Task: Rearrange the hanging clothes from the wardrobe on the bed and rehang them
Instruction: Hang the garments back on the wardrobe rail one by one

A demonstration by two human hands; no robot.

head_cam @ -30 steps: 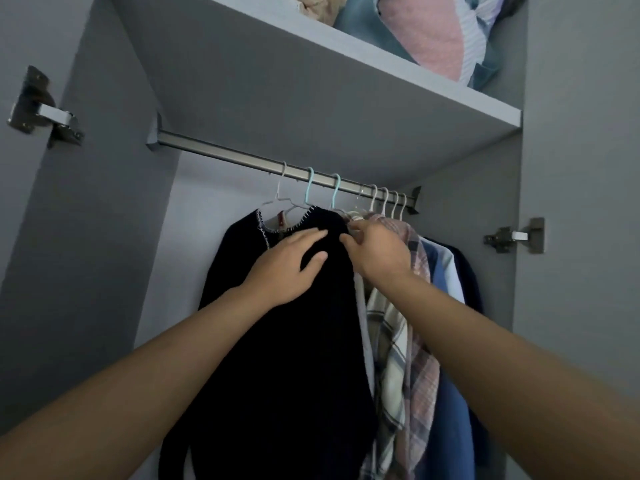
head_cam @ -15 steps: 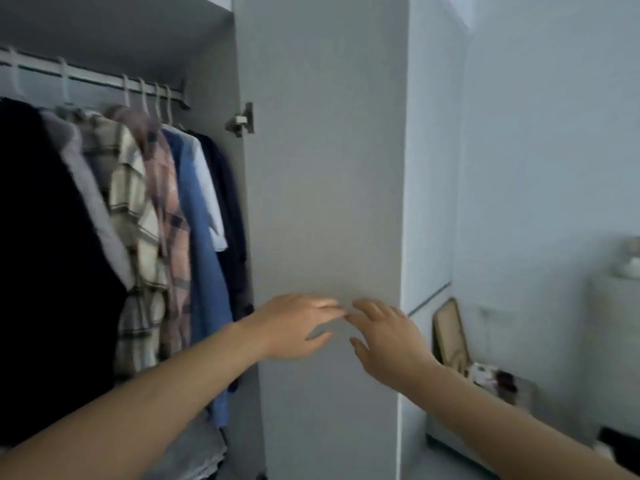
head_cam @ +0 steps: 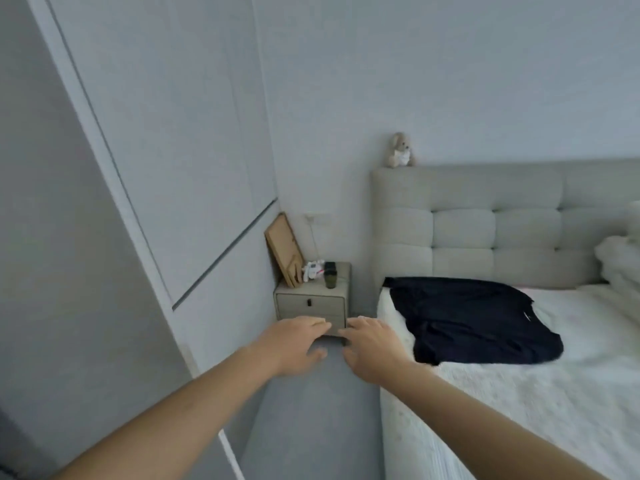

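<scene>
Dark navy fabric garment (head_cam: 474, 323) lies spread near the white bed's (head_cam: 519, 403) head-end corner, while left hand (head_cam: 294, 344) and right hand (head_cam: 372, 348) hover empty, fingers loosely apart — judged a laying-out step, next move a reach to it — hanger not discernible, bed's far side cut off.

One view only, from a head-worn camera that looks forward and down into a bedroom corner. Both bare forearms reach out from the bottom edge, the left hand (head_cam: 294, 344) and right hand (head_cam: 372, 348) close below the lens. A grey wardrobe door (head_cam: 86, 237) fills the near left; the white-covered bed (head_cam: 519, 393) runs along the right, a small beige nightstand (head_cam: 311, 299) farther off between them.
</scene>
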